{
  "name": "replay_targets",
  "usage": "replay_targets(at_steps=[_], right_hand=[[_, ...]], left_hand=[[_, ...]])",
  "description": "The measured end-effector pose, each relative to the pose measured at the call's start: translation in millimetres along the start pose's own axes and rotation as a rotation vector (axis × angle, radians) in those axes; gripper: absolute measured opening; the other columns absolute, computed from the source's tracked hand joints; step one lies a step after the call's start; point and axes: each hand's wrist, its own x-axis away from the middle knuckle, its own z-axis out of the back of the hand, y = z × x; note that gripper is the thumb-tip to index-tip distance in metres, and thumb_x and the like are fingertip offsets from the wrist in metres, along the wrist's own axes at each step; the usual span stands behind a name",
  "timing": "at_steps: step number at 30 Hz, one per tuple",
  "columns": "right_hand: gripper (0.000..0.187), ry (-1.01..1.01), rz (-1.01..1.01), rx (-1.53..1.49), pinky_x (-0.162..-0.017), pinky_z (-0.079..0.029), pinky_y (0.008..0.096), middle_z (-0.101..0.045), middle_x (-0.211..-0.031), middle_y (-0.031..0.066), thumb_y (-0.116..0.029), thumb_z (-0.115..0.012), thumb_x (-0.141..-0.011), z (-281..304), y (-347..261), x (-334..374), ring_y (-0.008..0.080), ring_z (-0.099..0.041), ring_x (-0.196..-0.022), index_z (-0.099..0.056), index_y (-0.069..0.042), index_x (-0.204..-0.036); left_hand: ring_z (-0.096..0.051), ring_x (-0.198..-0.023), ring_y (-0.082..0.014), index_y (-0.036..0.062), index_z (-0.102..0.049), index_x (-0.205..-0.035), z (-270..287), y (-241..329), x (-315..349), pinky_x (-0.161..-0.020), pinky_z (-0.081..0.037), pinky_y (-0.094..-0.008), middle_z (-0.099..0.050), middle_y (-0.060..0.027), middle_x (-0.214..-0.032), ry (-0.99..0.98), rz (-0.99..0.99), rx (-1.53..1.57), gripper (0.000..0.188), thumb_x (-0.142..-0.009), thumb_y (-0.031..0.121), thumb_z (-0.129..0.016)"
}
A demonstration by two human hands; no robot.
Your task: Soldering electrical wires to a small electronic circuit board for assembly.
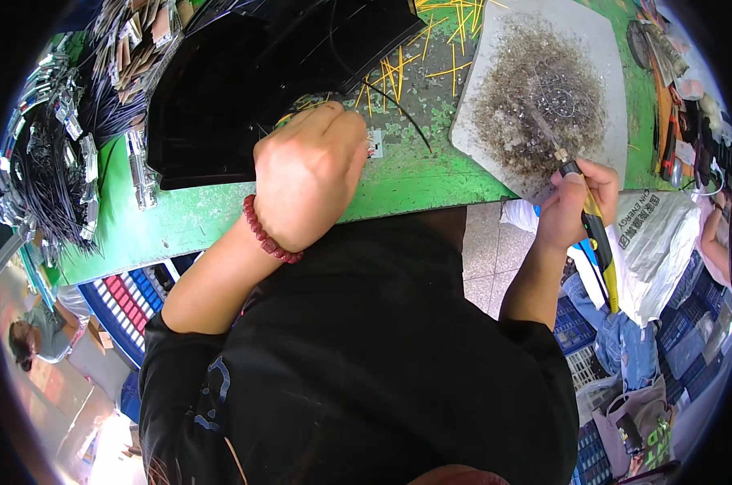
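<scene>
My right hand is closed around the yellow-and-black handle of a soldering iron. The iron's metal tip reaches over the pale board, which is strewn with dark residue and shiny solder bits. My left hand is curled with its back up at the front edge of a large black tray. Its fingertips are hidden, and I cannot make out what they hold. Beside those fingers a small silvery piece lies on the green bench. A thin black wire arcs over the bench nearby.
Loose yellow wires lie behind the tray. Bundles of black cables with metal connectors fill the bench's left side. Hand tools sit at its right end. Blue crates and a white sack stand below right. Another person is at lower left.
</scene>
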Motion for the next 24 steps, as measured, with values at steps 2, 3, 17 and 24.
replay_targets(at_steps=[2, 3, 17, 24], right_hand=[[0.015, -0.015, 0.005, -0.014, -0.059, -0.047, 0.0216, -0.059, -0.074, 0.0067, -0.001, -0.059, -0.077, 0, 1, 0, 0.0101, -0.056, -0.059, -0.058, 0.002, -0.091], [0.015, -0.018, 0.0, -0.018, -0.059, -0.046, 0.0215, -0.059, -0.075, 0.0064, -0.001, -0.06, -0.077, 0, 1, 0, 0.01, -0.056, -0.059, -0.059, 0.002, -0.091], [0.017, 0.021, 0.09, -0.109, -0.059, -0.049, 0.0228, -0.059, -0.078, 0.0082, 0.003, -0.056, -0.075, -1, 0, 2, 0.0123, -0.058, -0.059, -0.058, 0.002, -0.092], [0.017, -0.071, 0.039, -0.119, -0.056, -0.046, 0.0236, -0.058, -0.08, 0.0124, -0.004, -0.06, -0.08, -15, -12, 18, 0.0151, -0.055, -0.057, -0.054, 0.004, -0.094]], left_hand=[[-0.061, -0.066, -0.0263, 0.006, -0.053, -0.07, 0, 0, 0, -0.054, -0.05, -0.0355, -0.055, -0.0082, -0.071, -0.006, 0.002, -0.002, 0.017, -0.074, 0.002, -0.069], [-0.061, -0.066, -0.0263, 0.0061, -0.053, -0.07, 1, 1, 0, -0.054, -0.05, -0.0354, -0.056, -0.0082, -0.071, -0.012, 0.004, -0.004, 0.017, -0.074, 0.002, -0.069], [-0.06, -0.065, -0.0273, 0.0058, -0.058, -0.073, 0, -2, 1, -0.055, -0.048, -0.0355, -0.056, -0.0078, -0.07, 0.006, 0.021, 0.037, 0.012, -0.073, 0.0, -0.068], [-0.06, -0.064, -0.0262, 0.0064, -0.057, -0.071, -1, -3, 3, -0.055, -0.048, -0.0348, -0.056, -0.0075, -0.07, 0.03, 0.016, 0.042, 0.012, -0.072, 0.002, -0.068]])
